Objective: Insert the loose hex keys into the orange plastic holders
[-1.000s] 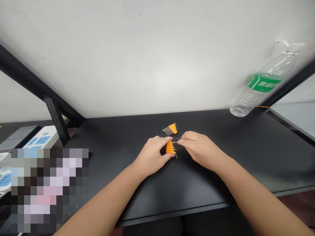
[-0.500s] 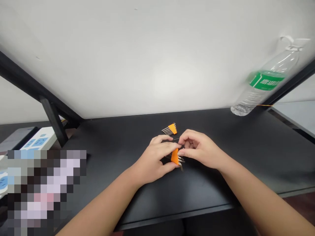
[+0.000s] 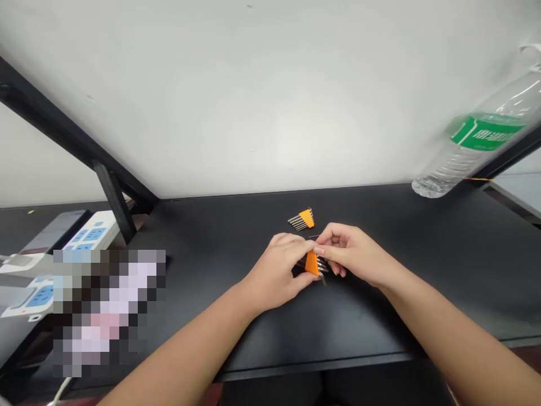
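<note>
Grasping the orange holder (image 3: 311,264) with the left hand (image 3: 281,273), pinched from above and below between fingers and thumb, just over the black bench (image 3: 203,242) and near its middle. Fanned out from the holder's right side, bent metal keys (image 3: 322,265), with straight shanks partly hidden behind the left hand.

Bent in close from the right with the right hand (image 3: 359,254) — thumb at the top end of the orange holder, next to the left fingertips, other fingers curled. Too small and covered to tell whether gripping a key there. Just beyond, a thin metal rod (image 3: 314,236), running left from beside the right forefinger.

Lying flat on the bench, farther back toward the pale wall (image 3: 253,113), a second orange holder (image 3: 307,219) with its own row of keys, apart from both hands. At the back right, leaning — a clear plastic bottle (image 3: 448,163) with a green label. At the far left, beyond the black frame bar (image 3: 114,197), white power strips (image 3: 95,234) with blue sockets.
</note>
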A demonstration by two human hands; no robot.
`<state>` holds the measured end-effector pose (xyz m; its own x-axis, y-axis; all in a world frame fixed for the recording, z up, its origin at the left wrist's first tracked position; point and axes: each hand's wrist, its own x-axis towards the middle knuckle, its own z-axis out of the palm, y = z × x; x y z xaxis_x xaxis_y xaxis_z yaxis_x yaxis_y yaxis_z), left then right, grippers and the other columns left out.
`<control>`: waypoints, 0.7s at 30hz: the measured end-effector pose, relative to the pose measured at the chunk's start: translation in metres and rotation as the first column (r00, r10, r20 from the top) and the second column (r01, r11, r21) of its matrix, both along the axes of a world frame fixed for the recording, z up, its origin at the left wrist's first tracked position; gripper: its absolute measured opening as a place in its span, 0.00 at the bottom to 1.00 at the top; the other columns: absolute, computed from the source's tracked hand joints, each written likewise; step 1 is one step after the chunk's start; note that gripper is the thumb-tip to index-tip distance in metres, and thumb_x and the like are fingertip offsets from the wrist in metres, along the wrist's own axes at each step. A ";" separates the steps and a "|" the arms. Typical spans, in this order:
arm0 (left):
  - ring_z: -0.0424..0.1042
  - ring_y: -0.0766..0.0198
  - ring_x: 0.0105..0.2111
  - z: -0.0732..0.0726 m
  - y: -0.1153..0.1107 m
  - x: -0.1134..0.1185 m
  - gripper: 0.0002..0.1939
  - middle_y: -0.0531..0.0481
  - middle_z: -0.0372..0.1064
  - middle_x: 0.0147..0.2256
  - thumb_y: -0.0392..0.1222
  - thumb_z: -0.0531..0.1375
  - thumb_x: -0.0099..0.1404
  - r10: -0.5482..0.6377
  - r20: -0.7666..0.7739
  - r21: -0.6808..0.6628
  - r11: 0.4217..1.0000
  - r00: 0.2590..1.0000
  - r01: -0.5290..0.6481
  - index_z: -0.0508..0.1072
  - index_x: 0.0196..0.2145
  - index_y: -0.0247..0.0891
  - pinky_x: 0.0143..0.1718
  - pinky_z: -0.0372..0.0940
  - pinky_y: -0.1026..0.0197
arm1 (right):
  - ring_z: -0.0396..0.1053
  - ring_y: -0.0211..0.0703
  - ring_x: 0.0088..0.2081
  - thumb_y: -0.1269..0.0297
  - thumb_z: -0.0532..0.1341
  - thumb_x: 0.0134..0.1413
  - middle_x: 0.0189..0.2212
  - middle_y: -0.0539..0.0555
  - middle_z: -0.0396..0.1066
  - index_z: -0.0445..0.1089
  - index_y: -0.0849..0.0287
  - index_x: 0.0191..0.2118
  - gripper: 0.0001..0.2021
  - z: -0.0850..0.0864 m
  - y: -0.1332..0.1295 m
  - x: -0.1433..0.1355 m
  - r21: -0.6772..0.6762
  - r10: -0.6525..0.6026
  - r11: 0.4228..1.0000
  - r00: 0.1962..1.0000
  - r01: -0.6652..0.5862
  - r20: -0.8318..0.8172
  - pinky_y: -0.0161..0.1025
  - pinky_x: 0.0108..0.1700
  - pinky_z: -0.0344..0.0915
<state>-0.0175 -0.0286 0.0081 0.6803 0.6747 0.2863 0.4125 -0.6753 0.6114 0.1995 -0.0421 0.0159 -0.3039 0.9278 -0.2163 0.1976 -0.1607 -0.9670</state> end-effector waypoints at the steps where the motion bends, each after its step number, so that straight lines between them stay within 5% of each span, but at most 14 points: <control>1: 0.73 0.57 0.48 0.000 0.000 0.000 0.20 0.51 0.76 0.45 0.34 0.67 0.62 0.000 -0.008 -0.004 1.000 1.000 0.000 0.72 0.51 0.44 0.57 0.60 0.50 | 0.65 0.35 0.21 0.49 0.68 0.59 0.20 0.46 0.68 0.69 0.58 0.39 0.17 -0.002 0.001 0.000 -0.016 0.011 1.000 1.000 -0.011 -0.012 0.31 0.22 0.63; 13: 0.74 0.57 0.44 0.001 0.000 -0.001 0.16 0.51 0.77 0.44 0.40 0.65 0.68 0.054 -0.043 -0.046 0.997 0.998 -0.056 0.70 0.52 0.44 0.53 0.63 0.51 | 0.62 0.35 0.21 0.53 0.61 0.66 0.22 0.47 0.68 0.77 0.56 0.41 0.13 -0.003 0.000 -0.001 0.102 0.011 0.994 0.984 -0.029 0.176 0.34 0.24 0.57; 21: 0.73 0.54 0.50 -0.011 0.003 -0.004 0.26 0.46 0.76 0.50 0.40 0.65 0.68 0.088 -0.057 0.017 0.996 0.994 -0.087 0.65 0.62 0.44 0.57 0.63 0.47 | 0.70 0.40 0.34 0.62 0.60 0.67 0.32 0.50 0.75 0.81 0.53 0.36 0.11 0.000 0.003 0.001 0.429 -0.013 0.892 0.942 -0.141 0.335 0.38 0.38 0.63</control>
